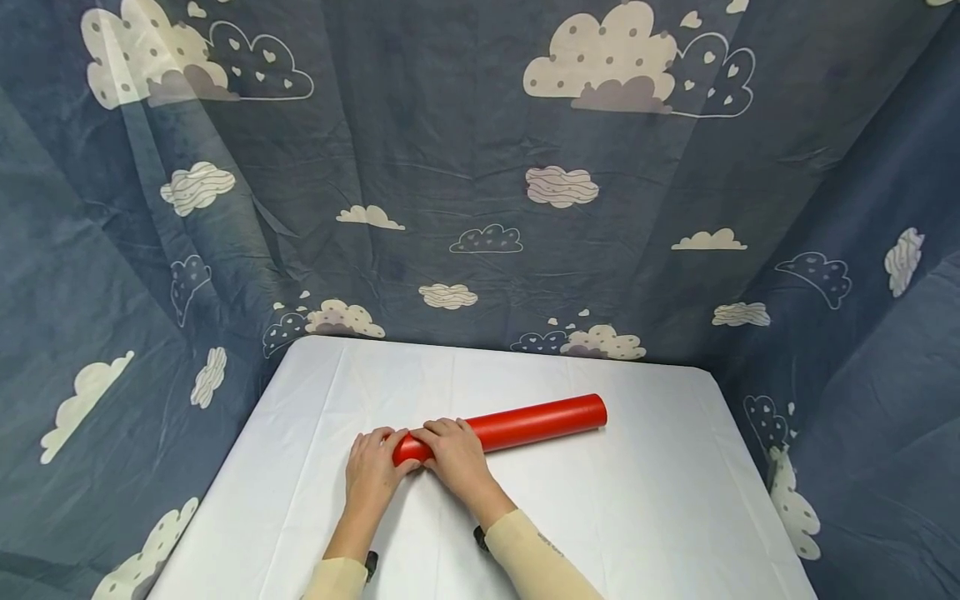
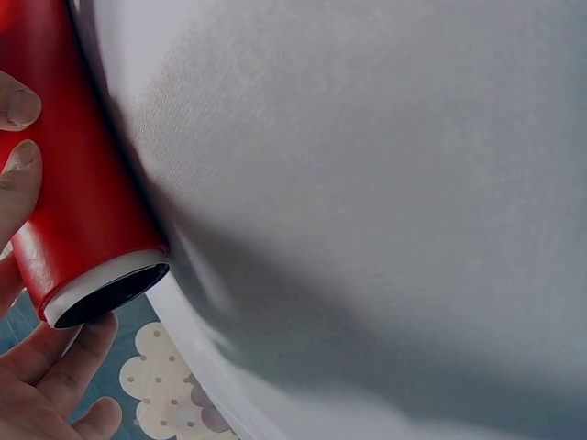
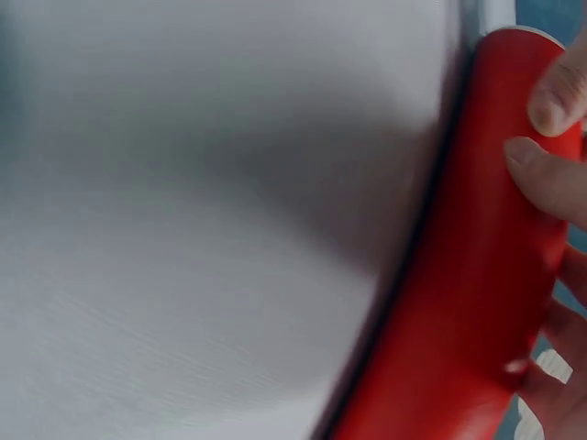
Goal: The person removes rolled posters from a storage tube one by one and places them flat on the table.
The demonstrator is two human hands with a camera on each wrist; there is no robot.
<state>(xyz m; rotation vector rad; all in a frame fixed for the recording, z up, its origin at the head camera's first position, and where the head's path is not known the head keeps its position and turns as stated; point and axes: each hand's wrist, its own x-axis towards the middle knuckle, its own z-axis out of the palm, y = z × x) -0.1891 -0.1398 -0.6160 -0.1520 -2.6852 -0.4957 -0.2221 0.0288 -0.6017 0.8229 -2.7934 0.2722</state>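
A glossy red roll (image 1: 540, 422) lies at a slant across the white table, its right end farther from me. My left hand (image 1: 371, 471) grips its left end, fingers over the far side and thumb on the near side. Just to the right, my right hand (image 1: 459, 458) holds the roll the same way, and the two thumbs come close together. In the left wrist view the end of the red roll (image 2: 87, 183) shows a white rim round a dark hollow. Along the right wrist view the red roll (image 3: 449, 275) runs past the thumbs, with fingertips behind it.
The white table (image 1: 660, 500) has rounded far corners. Behind it and at both sides hangs a dark blue curtain (image 1: 435, 133) printed with pale clouds. A dark band (image 1: 480, 538) sits at the right wrist, by the beige sleeve (image 1: 536, 554).
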